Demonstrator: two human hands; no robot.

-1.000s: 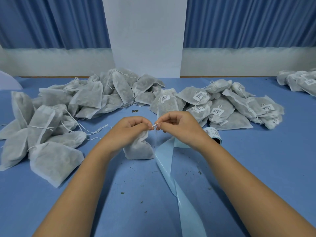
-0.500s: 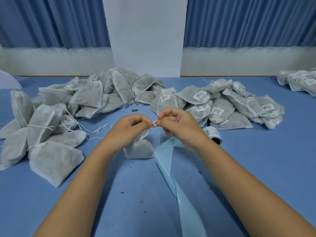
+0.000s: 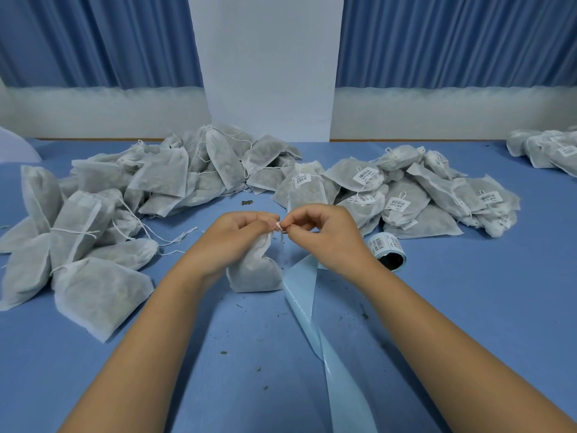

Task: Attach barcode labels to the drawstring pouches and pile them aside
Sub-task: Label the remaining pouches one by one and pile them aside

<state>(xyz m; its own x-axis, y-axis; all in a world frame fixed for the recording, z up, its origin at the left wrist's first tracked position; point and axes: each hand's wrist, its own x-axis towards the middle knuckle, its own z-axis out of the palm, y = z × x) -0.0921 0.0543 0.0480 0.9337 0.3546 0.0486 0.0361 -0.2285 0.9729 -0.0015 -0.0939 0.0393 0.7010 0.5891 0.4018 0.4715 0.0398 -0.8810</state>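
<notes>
A white drawstring pouch (image 3: 254, 270) stands upright on the blue table (image 3: 468, 307) in front of me. My left hand (image 3: 237, 235) grips its gathered neck. My right hand (image 3: 324, 232) pinches the pouch's drawstring (image 3: 281, 228) right beside the left hand's fingertips. A roll of barcode labels (image 3: 387, 248) lies just right of my right wrist. Its pale blue backing strip (image 3: 312, 307) trails toward me. A heap of unlabelled pouches (image 3: 103, 220) lies on the left. A pile of labelled pouches (image 3: 406, 195) lies on the right.
More labelled pouches (image 3: 549, 151) sit at the far right edge. Small dark crumbs (image 3: 246, 202) are scattered over the table. A white wall and blue curtains (image 3: 452, 42) close off the far side. A white object (image 3: 15, 148) shows at the far left.
My hands have stayed together at the pouch's neck; the right hand's fingers have shifted slightly on the drawstring. The pouch and the piles have not moved.
</notes>
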